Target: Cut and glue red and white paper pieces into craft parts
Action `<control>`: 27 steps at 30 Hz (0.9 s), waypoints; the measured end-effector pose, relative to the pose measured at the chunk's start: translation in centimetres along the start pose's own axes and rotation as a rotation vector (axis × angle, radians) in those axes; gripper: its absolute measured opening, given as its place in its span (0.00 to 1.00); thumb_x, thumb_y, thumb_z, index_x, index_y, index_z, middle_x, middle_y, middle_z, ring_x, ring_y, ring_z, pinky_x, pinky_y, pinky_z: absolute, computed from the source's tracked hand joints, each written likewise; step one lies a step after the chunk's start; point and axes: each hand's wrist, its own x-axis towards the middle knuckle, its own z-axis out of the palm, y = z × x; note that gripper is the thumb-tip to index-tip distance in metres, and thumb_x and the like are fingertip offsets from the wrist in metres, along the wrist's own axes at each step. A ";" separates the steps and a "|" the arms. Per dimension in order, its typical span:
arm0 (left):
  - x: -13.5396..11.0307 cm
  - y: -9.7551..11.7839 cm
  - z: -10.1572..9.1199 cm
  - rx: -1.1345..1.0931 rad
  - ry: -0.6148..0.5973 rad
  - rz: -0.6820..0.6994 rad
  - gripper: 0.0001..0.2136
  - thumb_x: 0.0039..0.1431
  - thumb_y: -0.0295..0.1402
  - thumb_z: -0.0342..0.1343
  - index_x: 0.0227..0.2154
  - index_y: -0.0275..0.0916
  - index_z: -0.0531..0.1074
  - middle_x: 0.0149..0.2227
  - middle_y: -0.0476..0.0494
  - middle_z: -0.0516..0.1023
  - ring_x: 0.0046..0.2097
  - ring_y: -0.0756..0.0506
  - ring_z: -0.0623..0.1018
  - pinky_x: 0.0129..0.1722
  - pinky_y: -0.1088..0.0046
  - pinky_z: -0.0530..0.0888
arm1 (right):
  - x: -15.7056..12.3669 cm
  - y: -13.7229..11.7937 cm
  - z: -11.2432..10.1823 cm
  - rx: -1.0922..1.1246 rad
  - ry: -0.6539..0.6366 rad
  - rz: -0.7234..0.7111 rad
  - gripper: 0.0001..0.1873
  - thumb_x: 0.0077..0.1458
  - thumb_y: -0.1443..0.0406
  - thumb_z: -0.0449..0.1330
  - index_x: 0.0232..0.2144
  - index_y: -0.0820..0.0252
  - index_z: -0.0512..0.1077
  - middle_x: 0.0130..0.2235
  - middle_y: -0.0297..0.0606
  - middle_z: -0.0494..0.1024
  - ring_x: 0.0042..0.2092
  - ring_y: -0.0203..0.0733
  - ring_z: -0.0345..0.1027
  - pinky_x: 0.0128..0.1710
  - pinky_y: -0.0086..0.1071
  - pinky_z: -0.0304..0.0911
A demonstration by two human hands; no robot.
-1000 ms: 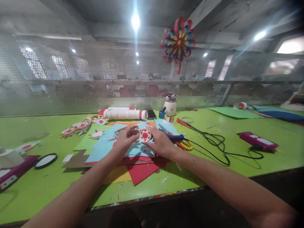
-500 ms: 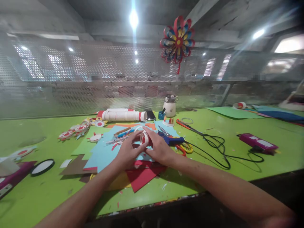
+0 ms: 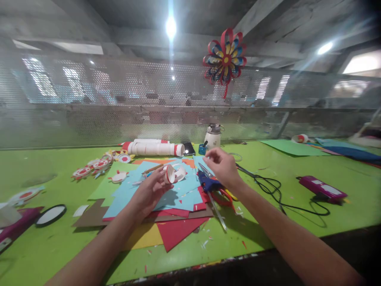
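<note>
My left hand is closed around a small white paper ring with a red edge, its round opening turned to the right. Behind that ring, a white paper strip loop rests on light blue paper. Over to the right, my right hand is raised above the scissors, its fingers curled and thumb and fingertip close together. What those fingertips hold, if anything, is too small to make out. A blue glue gun lies just below this hand, beside red-handled scissors.
White paper rolls, a dark phone, a blue pot and a bottle stand at the back. Flower-like paper pieces lie left. A purple power strip and black cable are right.
My hands were together around the ring. Now they are apart: the left keeps the ring, while the right has moved right and up, covering the small white disc piece near the blue pot.
</note>
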 end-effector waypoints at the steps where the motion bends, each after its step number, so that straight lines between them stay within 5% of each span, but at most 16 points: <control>1: 0.0 0.0 -0.1 0.007 0.018 -0.003 0.11 0.53 0.33 0.62 0.40 0.38 0.76 0.41 0.44 0.77 0.37 0.49 0.76 0.33 0.77 0.76 | 0.8 0.3 -1.0 -0.020 0.031 0.034 0.03 0.51 0.68 0.58 0.32 0.60 0.68 0.21 0.25 0.61 0.22 0.33 0.57 0.24 0.29 0.59; 6: 0.2 0.1 -0.5 0.088 0.065 0.001 0.11 0.51 0.32 0.63 0.39 0.38 0.77 0.39 0.44 0.78 0.36 0.49 0.77 0.32 0.76 0.76 | 4.0 2.1 -5.9 -0.152 0.019 0.138 0.22 0.47 0.73 0.57 0.47 0.63 0.68 0.21 0.24 0.63 0.22 0.32 0.57 0.23 0.27 0.58; 10: 0.3 0.4 -0.3 0.107 0.106 -0.002 0.11 0.48 0.32 0.64 0.36 0.37 0.76 0.37 0.43 0.78 0.36 0.47 0.78 0.33 0.74 0.77 | 3.1 4.1 -7.8 -0.268 -0.148 0.168 0.31 0.47 0.72 0.59 0.55 0.64 0.65 0.26 0.31 0.73 0.26 0.36 0.66 0.28 0.30 0.64; 14: 0.5 0.5 -0.4 0.105 0.134 -0.010 0.12 0.47 0.34 0.65 0.34 0.37 0.75 0.34 0.44 0.78 0.35 0.47 0.78 0.33 0.74 0.77 | 0.0 5.5 -7.3 -0.379 -0.402 0.099 0.22 0.46 0.71 0.63 0.46 0.63 0.74 0.44 0.46 0.78 0.44 0.47 0.70 0.43 0.39 0.67; 17: 0.8 0.3 -0.7 0.129 0.123 0.019 0.11 0.48 0.36 0.65 0.34 0.37 0.75 0.33 0.45 0.78 0.34 0.48 0.77 0.33 0.75 0.77 | -2.0 5.7 -6.2 -0.463 -0.549 0.028 0.15 0.46 0.67 0.65 0.39 0.65 0.77 0.45 0.50 0.77 0.50 0.55 0.67 0.52 0.46 0.61; 27: 0.5 0.5 -0.5 0.239 0.115 -0.010 0.11 0.53 0.33 0.61 0.41 0.40 0.75 0.45 0.44 0.78 0.45 0.46 0.77 0.38 0.75 0.78 | -2.8 5.8 -3.6 -0.679 -0.728 -0.018 0.15 0.60 0.60 0.59 0.47 0.62 0.70 0.49 0.42 0.72 0.48 0.47 0.69 0.47 0.46 0.67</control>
